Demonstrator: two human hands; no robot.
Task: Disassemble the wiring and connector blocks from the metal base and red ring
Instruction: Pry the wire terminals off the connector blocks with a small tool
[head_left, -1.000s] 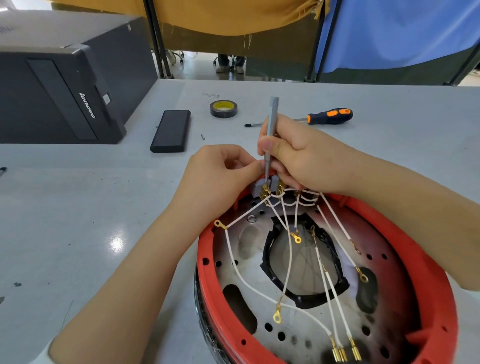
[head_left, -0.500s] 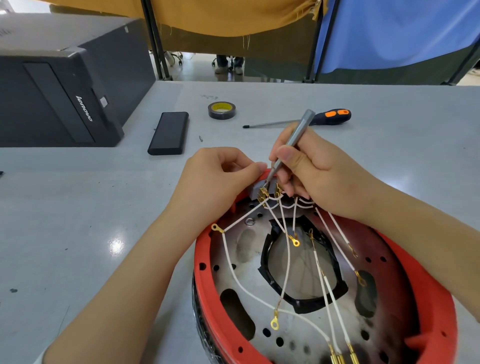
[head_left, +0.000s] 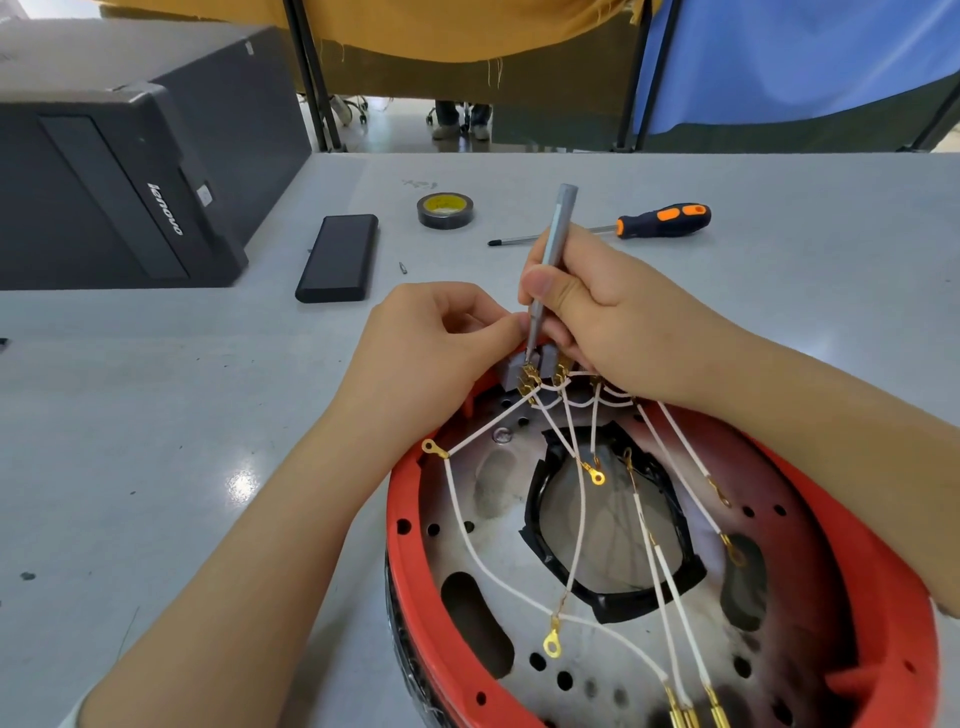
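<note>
The right hand (head_left: 618, 317) had its grip closed round a slim grey precision screwdriver (head_left: 550, 260), thumb pressed against the shaft, tip planted down into the grey connector block (head_left: 519, 371) at the far edge of the red ring (head_left: 410, 561). The left hand (head_left: 431, 353) pinched in right beside it, fingertips curled tight at the block and the driver's lower shaft. White wires (head_left: 467, 525) with gold ring terminals fanned out from the block across the metal base (head_left: 488, 483). Out on the grey tabletop (head_left: 130, 441) lay an orange-and-black screwdriver (head_left: 660, 221), a roll of tape (head_left: 445, 210), and a flat black case (head_left: 337, 257) beside a Lenovo computer tower (head_left: 124, 171).
</note>
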